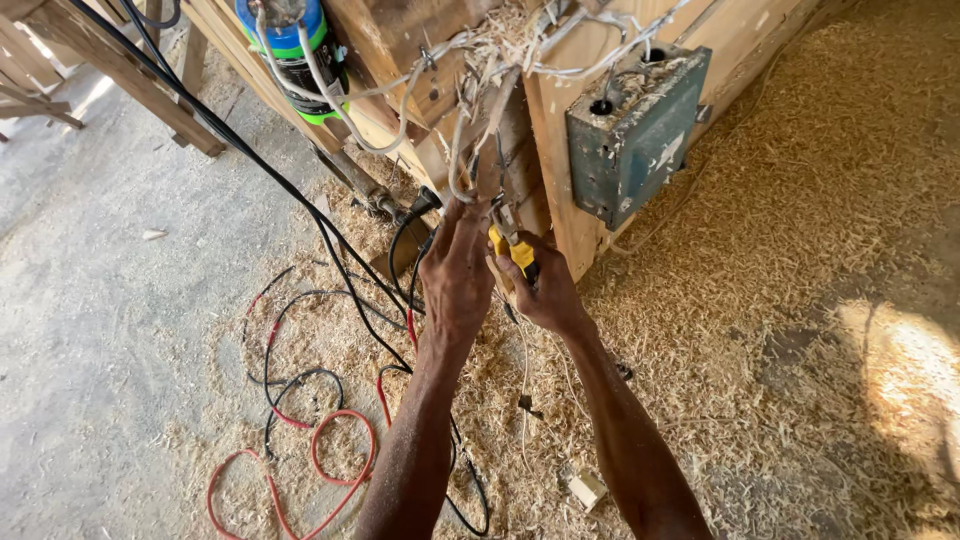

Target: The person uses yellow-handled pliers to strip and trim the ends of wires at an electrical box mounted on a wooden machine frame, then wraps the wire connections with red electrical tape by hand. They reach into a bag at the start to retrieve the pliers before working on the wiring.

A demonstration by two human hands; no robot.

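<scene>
Your right hand is wrapped tight around yellow-handled pliers, whose tip gets lost in the tangle of pale wires. Your left hand pinches one wire, fingers closed on it. A grey box hangs just beside, top partly cut off.

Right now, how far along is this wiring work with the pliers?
Mid-job. The left hand pinches pale wires hanging from the wooden frame, while the right hand works yellow-handled pliers on them. Red and black cables lie loose in the sawdust, and wires by the grey metal box look untidy.
</scene>
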